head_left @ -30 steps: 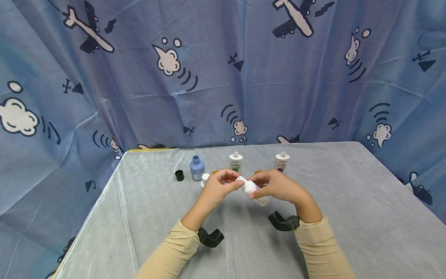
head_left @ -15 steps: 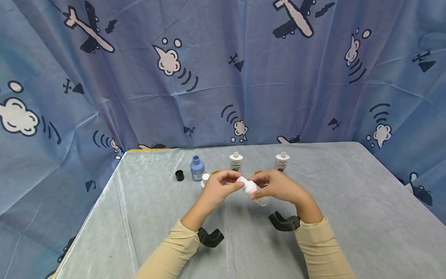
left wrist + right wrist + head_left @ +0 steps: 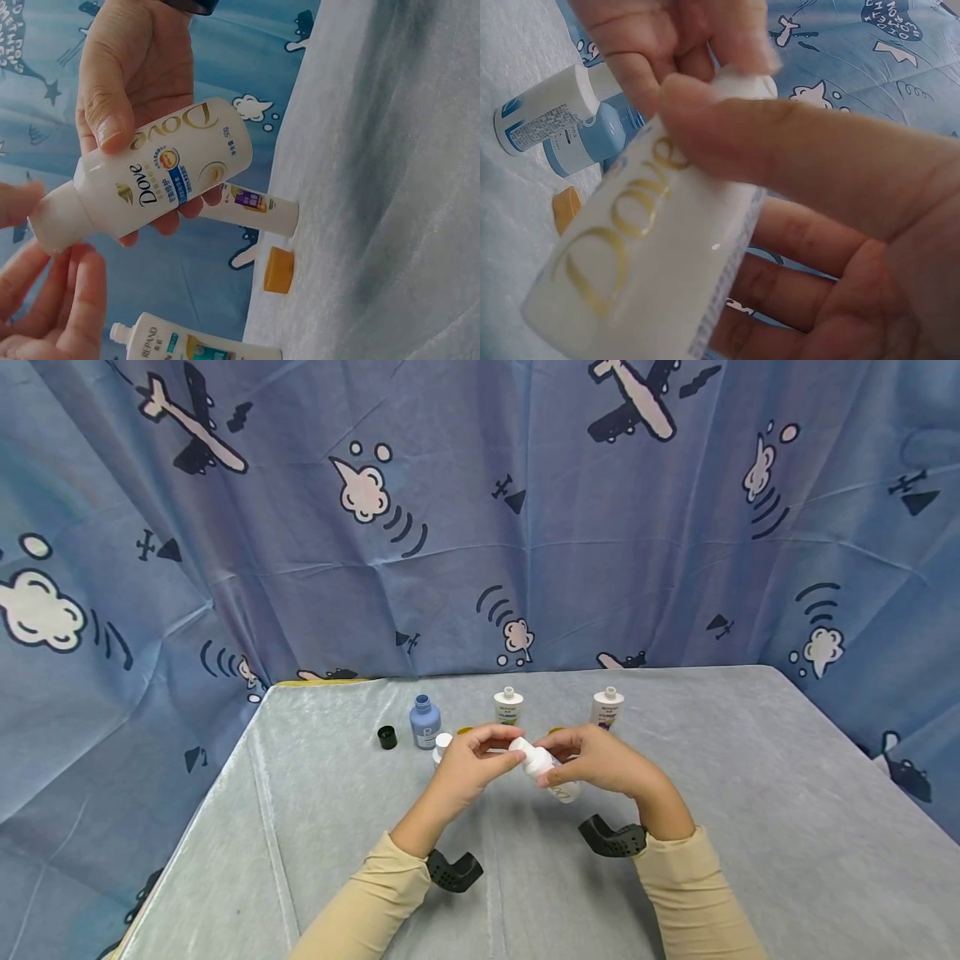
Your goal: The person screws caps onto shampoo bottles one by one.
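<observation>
A white Dove bottle (image 3: 187, 161) is held tilted above the table, its capped end pointing toward my left hand. Its body is gripped by my right hand (image 3: 600, 764), thumb on one side and curled fingers on the other. My left hand (image 3: 468, 764) pinches the white cap (image 3: 60, 217) between thumb and fingers. The cap sits on the bottle's neck; whether it is loose I cannot tell. In the right wrist view the gold Dove lettering faces the camera, and the right thumb crosses the bottle near its shoulder.
Behind the hands stand two uncapped white bottles (image 3: 507, 708), an uncapped blue bottle (image 3: 425, 727) and a smaller white-capped bottle (image 3: 441, 745), partly hidden by the left hand. A black cap (image 3: 387, 737) and yellow caps (image 3: 279, 270) lie on the grey-covered table (image 3: 750, 777). A patterned blue curtain hangs behind.
</observation>
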Available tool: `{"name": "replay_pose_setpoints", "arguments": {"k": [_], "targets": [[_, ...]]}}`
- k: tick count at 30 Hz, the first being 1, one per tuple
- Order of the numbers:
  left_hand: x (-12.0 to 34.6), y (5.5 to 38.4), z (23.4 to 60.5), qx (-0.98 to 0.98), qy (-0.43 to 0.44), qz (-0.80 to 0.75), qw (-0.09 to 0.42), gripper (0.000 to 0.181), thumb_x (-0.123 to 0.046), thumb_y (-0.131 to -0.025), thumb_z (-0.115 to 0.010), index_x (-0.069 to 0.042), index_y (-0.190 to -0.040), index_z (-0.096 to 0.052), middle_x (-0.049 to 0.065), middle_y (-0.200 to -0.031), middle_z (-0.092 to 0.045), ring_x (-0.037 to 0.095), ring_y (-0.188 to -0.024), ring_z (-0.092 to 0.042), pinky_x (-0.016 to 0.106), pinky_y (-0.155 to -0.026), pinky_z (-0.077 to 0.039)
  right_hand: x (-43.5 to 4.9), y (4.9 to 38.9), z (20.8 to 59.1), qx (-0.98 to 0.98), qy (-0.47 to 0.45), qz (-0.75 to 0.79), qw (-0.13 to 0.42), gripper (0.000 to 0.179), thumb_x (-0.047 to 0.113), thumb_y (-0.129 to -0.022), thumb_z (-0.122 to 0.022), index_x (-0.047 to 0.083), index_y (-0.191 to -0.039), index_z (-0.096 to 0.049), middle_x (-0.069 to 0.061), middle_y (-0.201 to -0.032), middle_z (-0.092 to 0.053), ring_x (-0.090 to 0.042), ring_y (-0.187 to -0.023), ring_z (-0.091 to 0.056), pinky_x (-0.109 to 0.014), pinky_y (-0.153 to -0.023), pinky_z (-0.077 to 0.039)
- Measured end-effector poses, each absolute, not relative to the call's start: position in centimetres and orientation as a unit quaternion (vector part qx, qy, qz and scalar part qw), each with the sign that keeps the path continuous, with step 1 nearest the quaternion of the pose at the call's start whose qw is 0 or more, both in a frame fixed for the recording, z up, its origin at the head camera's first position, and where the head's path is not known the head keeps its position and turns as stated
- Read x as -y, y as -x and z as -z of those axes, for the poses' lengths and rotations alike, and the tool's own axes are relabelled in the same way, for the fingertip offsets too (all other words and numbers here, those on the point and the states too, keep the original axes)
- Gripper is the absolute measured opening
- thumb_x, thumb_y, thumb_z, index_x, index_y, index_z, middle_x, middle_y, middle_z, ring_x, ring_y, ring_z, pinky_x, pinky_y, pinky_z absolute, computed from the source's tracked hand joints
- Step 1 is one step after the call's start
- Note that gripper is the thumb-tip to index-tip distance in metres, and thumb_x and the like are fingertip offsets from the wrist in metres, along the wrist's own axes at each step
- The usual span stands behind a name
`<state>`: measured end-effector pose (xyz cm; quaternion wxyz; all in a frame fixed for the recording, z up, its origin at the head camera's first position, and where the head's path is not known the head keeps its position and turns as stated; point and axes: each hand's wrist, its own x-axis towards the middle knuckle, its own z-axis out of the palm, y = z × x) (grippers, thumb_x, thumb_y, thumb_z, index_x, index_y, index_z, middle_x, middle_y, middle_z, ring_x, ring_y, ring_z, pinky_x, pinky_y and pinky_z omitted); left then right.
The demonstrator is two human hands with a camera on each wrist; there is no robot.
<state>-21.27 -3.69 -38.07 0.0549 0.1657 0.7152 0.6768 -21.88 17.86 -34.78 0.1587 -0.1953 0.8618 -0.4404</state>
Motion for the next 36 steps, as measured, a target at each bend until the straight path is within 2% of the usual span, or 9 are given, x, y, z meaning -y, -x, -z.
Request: {"name": "replay_pose_setpoints", "arguments": {"k": [4,9,19,24,28,36], "targets": [[3.51,21.44,38.28,-0.72,-0.147,-0.678,0.032,0.033,-0.008,-0.085,-0.077,0.004,-0.115,-0.069,0.017,-0.107,-0.069,0.006,-0.088,-0.063,0.019,-0.077,-0.054,-17.78,21.9,34.84,-0.862,0.196,0.44,0.159,0.048,0.024,-0.082,-0.082,0.001,-0.122,-0.068,-0.013,-0.119,-0.07,-0.023,-0.109,-0.064,-0.039,-0.09,-0.055],[3.51,21.43,38.33,-0.724,-0.128,-0.677,0.03,0.028,-0.007,-0.082,-0.079,0.001,-0.108,-0.071,0.011,-0.098,-0.069,0.005,-0.081,-0.061,0.019,-0.072,-0.051,-17.65,21.89,34.84,-0.864,0.203,0.435,0.155,0.045,0.024,-0.082,-0.082,0.002,-0.119,-0.07,-0.011,-0.116,-0.071,-0.023,-0.109,-0.064,-0.042,-0.092,-0.055],[3.48,21.43,38.36,-0.721,-0.132,-0.679,0.031,0.025,-0.008,-0.083,-0.079,0.002,-0.105,-0.071,0.015,-0.099,-0.07,0.005,-0.079,-0.062,0.02,-0.071,-0.051,-17.65,21.82,34.74,-0.866,0.2,0.432,0.154,0.044,0.023,-0.082,-0.082,0.002,-0.119,-0.07,-0.011,-0.116,-0.071,-0.026,-0.111,-0.063,-0.044,-0.094,-0.054],[3.45,21.57,38.53,-0.722,-0.137,-0.678,0.026,0.025,-0.009,-0.084,-0.079,0.003,-0.105,-0.072,0.017,-0.101,-0.07,0.005,-0.08,-0.063,0.02,-0.072,-0.052,-17.74,21.88,34.79,-0.866,0.21,0.429,0.15,0.043,0.023,-0.082,-0.082,0.002,-0.118,-0.07,-0.01,-0.112,-0.072,-0.021,-0.106,-0.063,-0.039,-0.09,-0.054],[3.49,21.57,38.55,-0.722,-0.14,-0.677,0.026,0.026,-0.01,-0.084,-0.078,0.003,-0.106,-0.072,0.019,-0.104,-0.071,0.005,-0.081,-0.064,0.02,-0.073,-0.053,-17.78,21.93,34.84,-0.865,0.214,0.429,0.147,0.042,0.022,-0.082,-0.082,0.002,-0.117,-0.07,-0.01,-0.111,-0.072,-0.018,-0.102,-0.063,-0.035,-0.087,-0.054],[3.59,21.37,38.29,-0.72,-0.154,-0.676,0.034,0.03,-0.006,-0.085,-0.076,0.005,-0.112,-0.07,0.021,-0.11,-0.072,0.005,-0.083,-0.067,0.02,-0.076,-0.056,-17.78,21.91,34.87,-0.864,0.208,0.433,0.153,0.045,0.023,-0.082,-0.082,0.001,-0.12,-0.069,-0.012,-0.115,-0.071,-0.019,-0.104,-0.064,-0.038,-0.088,-0.056]]}}
